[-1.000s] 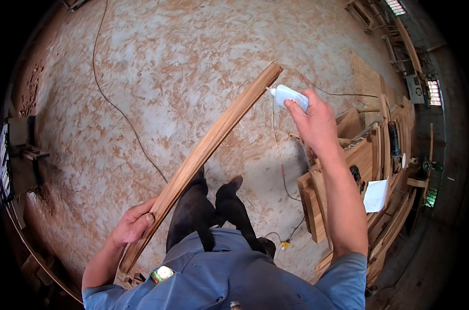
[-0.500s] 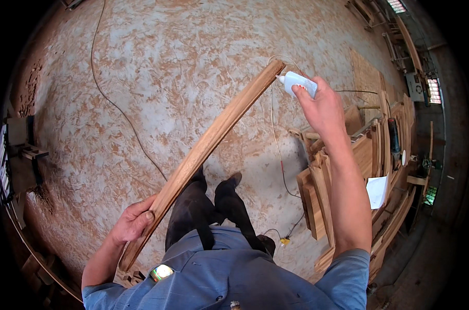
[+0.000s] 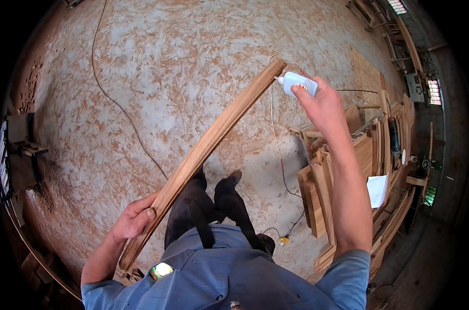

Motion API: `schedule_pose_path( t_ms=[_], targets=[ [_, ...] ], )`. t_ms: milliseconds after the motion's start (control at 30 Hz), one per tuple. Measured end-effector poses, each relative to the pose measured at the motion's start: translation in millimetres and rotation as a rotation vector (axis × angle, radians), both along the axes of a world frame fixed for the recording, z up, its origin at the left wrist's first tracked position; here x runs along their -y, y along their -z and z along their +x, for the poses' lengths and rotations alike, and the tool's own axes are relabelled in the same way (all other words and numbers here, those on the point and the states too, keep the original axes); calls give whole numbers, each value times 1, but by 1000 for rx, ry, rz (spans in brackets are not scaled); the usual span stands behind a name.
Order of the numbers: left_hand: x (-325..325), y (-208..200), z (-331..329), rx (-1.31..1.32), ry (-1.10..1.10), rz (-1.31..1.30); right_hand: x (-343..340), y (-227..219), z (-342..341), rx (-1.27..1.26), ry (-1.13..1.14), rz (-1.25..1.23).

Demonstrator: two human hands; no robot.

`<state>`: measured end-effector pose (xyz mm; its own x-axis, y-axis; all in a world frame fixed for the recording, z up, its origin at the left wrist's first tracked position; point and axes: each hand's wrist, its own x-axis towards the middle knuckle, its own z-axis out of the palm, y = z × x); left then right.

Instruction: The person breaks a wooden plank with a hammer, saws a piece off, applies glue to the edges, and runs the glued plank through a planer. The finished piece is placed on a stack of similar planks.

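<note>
A long, slightly curved wooden strip [image 3: 213,137] slants across the view, its far end up and to the right. Near its lower end my left hand [image 3: 135,217] is closed round it, thumb on top. My right hand [image 3: 322,103] grips a white squeeze glue bottle [image 3: 299,83], held on its side. The bottle's pointed nozzle meets the side of the strip just below the far end; whether it touches or stops just short, I cannot tell. Any glue coming out is too small to make out.
Planks and boards [image 3: 317,201] are stacked at the right, with a sheet of white paper [image 3: 377,191] on them. A dark cable [image 3: 123,111] runs over the stained floor at left. Another cord [image 3: 280,160] with a yellow connector [image 3: 284,241] lies nearer the boards.
The bottle's nozzle has shifted very slightly down along the strip's side. Both hands keep their grips, and the strip stays almost in place.
</note>
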<state>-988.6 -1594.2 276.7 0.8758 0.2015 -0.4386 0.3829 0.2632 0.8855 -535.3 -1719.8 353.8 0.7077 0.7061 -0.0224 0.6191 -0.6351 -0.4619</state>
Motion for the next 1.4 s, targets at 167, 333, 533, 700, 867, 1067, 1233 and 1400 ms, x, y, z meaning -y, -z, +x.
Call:
schedule_pose_path(
  t_ms=[167,333,533,700,867,1067,1233,1400],
  targets=[
    [-1,2,2,-44,-22,-57,-8,-4,1,36,40,-46],
    [-7,0,8,-61,-44,-75,-16,-7,-3,87,-26,-60],
    [-13,-11,20,-54,-24,3,-26,-11,-16,16,-41,-70],
    [-15,-12,21,-51,-47,-3,-31,-9,-28,-4,-89,-41],
    [-19,-15,26,-46,-59,-11,-37,-11,-38,13,-147,-48],
    [-21,-9,25,-28,-77,-26,-41,-6,-38,45,-163,27],
    [-23,-8,28,-12,-76,-17,-44,-11,-49,73,-202,-62],
    [-26,-7,28,-31,-65,21,-45,-6,-48,74,-223,-29]
  ],
)
